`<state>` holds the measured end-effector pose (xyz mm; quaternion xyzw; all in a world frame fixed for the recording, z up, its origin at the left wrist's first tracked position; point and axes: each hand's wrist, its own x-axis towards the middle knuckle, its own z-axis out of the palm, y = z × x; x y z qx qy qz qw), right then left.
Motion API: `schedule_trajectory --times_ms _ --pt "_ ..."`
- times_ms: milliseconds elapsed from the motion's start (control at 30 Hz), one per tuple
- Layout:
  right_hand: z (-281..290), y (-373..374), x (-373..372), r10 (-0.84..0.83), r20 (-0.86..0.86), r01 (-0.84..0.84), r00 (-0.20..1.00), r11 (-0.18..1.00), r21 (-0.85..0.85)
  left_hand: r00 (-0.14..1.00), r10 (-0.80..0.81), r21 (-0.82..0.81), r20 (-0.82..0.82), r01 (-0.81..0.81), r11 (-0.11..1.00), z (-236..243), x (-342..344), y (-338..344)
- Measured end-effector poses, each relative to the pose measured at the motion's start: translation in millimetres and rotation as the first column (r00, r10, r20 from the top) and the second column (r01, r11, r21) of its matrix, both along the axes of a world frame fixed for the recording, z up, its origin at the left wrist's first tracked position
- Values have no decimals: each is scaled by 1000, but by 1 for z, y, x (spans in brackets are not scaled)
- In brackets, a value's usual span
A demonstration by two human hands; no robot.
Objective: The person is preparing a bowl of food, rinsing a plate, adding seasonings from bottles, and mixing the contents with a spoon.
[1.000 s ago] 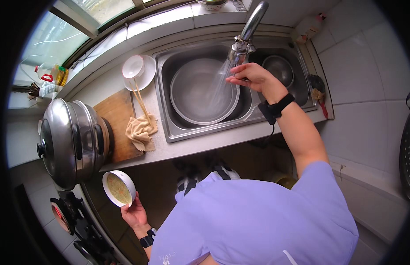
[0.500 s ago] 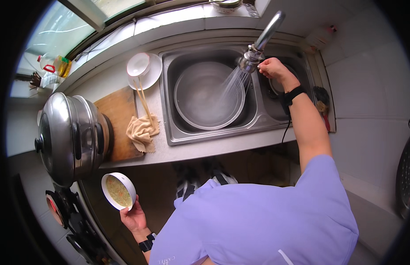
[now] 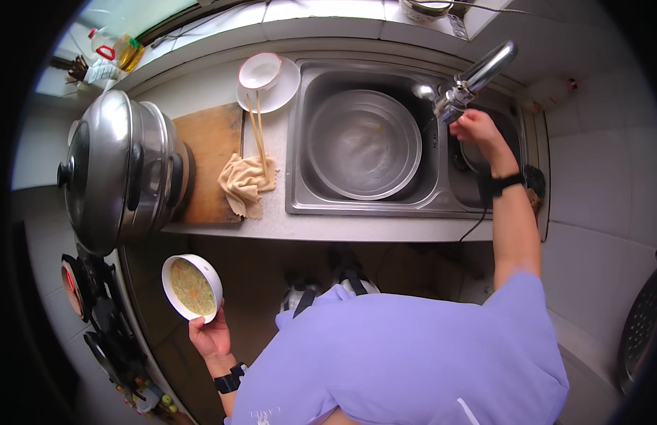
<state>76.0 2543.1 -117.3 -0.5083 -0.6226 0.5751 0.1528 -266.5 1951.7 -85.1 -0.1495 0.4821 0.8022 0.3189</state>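
Observation:
My left hand holds a white bowl of pale yellow-green food with orange bits, out over the floor left of my body. My right hand is closed just below the chrome faucet, over the sink's smaller right basin; what its fingers hold is hidden. A large round steel basin sits in the left sink compartment, with no stream falling into it now. Left of the sink are a white plate with a red-rimmed bowl, chopsticks and a crumpled beige cloth.
A large lidded steel steamer stands on the left by a wooden board. An oil bottle sits at the window end. Pans lie at lower left. Dark scrubbers lie at the sink's right end; a perforated pan hangs at right.
The spray into the steel basin has stopped. My right hand has moved from under the stream to just beside the faucet, its fingers curling. The view has shifted; my left hand still holds the bowl.

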Motion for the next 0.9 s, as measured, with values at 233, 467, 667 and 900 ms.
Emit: schedule_trajectory --times_ms 233,467,667,900 --pt "-7 -116 45 -162 89 164 983 986 -11 998 -50 165 -24 53 985 -14 -8 -12" --pt "-29 -145 5 -205 -102 197 974 977 -76 999 -36 276 -37 45 960 -32 -18 -10" --pt "-26 -133 -113 20 -209 -28 978 999 -35 990 137 369 -9 -125 921 -61 -9 -21" --pt "-55 -142 -223 233 -587 -357 775 928 -103 955 280 329 -97 -234 915 -115 5 -4"
